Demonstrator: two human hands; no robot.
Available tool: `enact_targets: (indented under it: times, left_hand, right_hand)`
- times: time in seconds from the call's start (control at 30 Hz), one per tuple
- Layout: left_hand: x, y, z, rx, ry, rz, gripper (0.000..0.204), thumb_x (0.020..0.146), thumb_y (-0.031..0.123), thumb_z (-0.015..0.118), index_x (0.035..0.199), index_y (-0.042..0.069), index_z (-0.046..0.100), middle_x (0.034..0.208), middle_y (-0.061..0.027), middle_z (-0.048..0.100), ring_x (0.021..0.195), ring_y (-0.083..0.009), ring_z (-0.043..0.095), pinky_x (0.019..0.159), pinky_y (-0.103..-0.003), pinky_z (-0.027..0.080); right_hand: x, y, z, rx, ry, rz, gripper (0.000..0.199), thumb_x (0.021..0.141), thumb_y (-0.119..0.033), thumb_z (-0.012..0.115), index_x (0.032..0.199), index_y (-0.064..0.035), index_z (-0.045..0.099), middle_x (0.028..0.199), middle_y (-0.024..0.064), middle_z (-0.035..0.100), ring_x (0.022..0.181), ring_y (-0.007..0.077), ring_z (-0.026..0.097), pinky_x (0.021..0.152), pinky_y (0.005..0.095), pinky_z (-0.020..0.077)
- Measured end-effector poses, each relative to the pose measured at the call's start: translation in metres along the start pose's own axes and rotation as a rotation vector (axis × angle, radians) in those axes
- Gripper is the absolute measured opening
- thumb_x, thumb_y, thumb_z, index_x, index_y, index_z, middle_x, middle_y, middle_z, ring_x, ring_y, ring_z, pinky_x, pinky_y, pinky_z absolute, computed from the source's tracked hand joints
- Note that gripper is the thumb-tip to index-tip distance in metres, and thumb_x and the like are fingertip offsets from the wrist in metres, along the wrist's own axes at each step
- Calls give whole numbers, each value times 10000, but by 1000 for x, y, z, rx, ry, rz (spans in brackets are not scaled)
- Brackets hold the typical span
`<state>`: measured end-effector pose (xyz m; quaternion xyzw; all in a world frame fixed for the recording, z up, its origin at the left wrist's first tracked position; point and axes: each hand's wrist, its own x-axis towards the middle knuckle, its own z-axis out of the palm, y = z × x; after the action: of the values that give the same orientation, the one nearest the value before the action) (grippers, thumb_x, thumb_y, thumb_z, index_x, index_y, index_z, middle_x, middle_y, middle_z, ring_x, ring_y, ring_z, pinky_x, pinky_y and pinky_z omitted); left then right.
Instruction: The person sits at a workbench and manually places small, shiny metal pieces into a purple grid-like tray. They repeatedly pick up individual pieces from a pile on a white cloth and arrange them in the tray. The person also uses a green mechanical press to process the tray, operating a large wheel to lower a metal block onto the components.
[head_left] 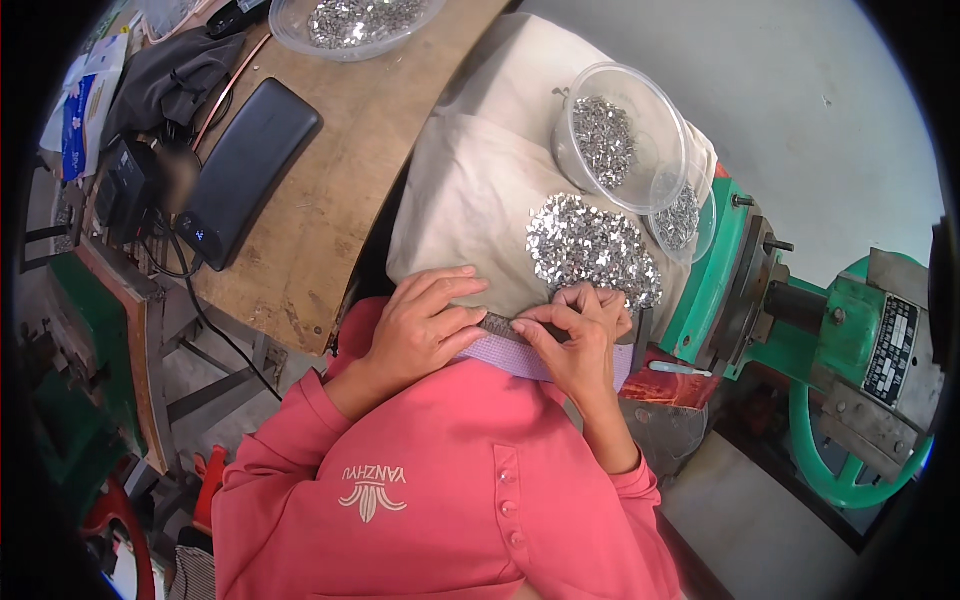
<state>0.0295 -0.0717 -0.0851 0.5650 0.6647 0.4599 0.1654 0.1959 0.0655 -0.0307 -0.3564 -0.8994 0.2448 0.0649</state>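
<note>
A narrow dark metal-looking strip (499, 326) lies crosswise close to my body, above a lilac woven band (505, 356). My left hand (425, 322) has its thumb and index finger on the strip's left end, the other fingers stretched over the cloth. At the strip's right part, my right hand (583, 335) is pinched, its thumb by the strip and its curled fingers beside the loose pile. Whatever those fingertips hold is too small to tell. Just beyond is a pile of small shiny silver metal pieces (590, 248) on the beige cloth (450, 215).
Farther right, a clear round tub (640, 105) of metal pieces stands by a smaller clear container (693, 225). Another clear tub (400, 45) sits on the wooden table (300, 190), with a black power bank (250, 165). A green machine with a handwheel (800, 440) is at right.
</note>
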Motion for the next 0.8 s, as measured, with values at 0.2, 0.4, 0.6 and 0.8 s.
enact_targets:
  times: [0.2, 0.4, 0.6, 0.8]
  left_hand:
    - [-2, -2, 0, 3, -7, 5, 257, 673, 150, 829, 892, 59, 730, 1186, -68, 667, 1171, -289, 607, 932, -397, 476]
    - [-1, -1, 1, 11, -4, 10, 248, 676, 149, 829, 884, 63, 724, 1187, -72, 666, 1167, -290, 609, 937, -398, 476]
    - [-1, -1, 0, 13, -7, 7, 248, 676, 149, 829, 883, 67, 722, 1187, -71, 666, 1168, -292, 608, 946, -398, 473]
    - [-2, -1, 1, 16, -14, 4, 248, 676, 148, 828, 884, 67, 719, 1191, -71, 664, 1173, -294, 606, 950, -402, 471]
  right_hand:
    - [-9, 9, -4, 21, -7, 44, 157, 704, -336, 835, 802, -219, 797, 826, -56, 533, 940, 216, 440, 876, 404, 251]
    - [-7, 7, -3, 27, 17, 18, 157, 710, -337, 831, 805, -215, 798, 821, -57, 533, 933, 212, 438, 870, 395, 251]
    - [-11, 11, -6, -9, 24, 19, 160, 709, -339, 832, 806, -215, 799, 819, -59, 533, 936, 216, 437, 866, 392, 251]
    - [-9, 8, -7, -1, 33, 12, 149, 712, -336, 830, 801, -221, 799, 818, -61, 537, 931, 218, 440, 860, 397, 252]
